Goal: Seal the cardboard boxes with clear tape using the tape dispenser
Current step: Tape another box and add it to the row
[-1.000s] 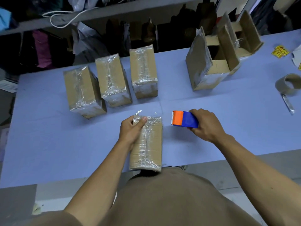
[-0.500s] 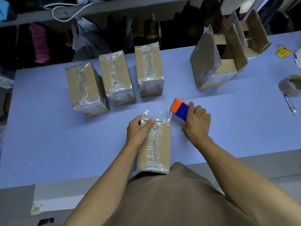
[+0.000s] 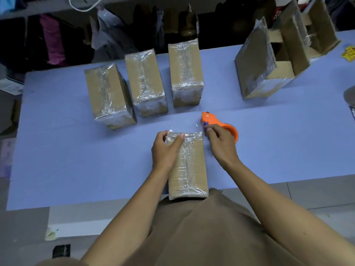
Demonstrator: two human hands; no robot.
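Head view, looking down over a pale blue worktop. Nearest box lies lengthwise at the near edge, its near end overhanging toward the person's torso; clear tape runs along its top seam and wrinkles over the far end. Left hand grips the far left corner of that box, thumb on top, fingers curled over the side; fingertips partly hidden behind the box edge. Right hand grasps the orange tape dispenser, just right of the box's far right corner; the hand covers most of the dispenser's body, so only the orange nose, a curved orange rim and a small blue part show. A thin glint of clear tape seems to span from dispenser to box corner, hard to make out against the blue. Farther back, three taped boxes stand in a row, close together, film creased and shiny. At far right, open boxes with flaps up, interiors partly dark. Yellow labels cut off by the right frame edge; a greyish rounded object at the right edge, too cropped to identify. Dark clutter behind the worktop, indistinct
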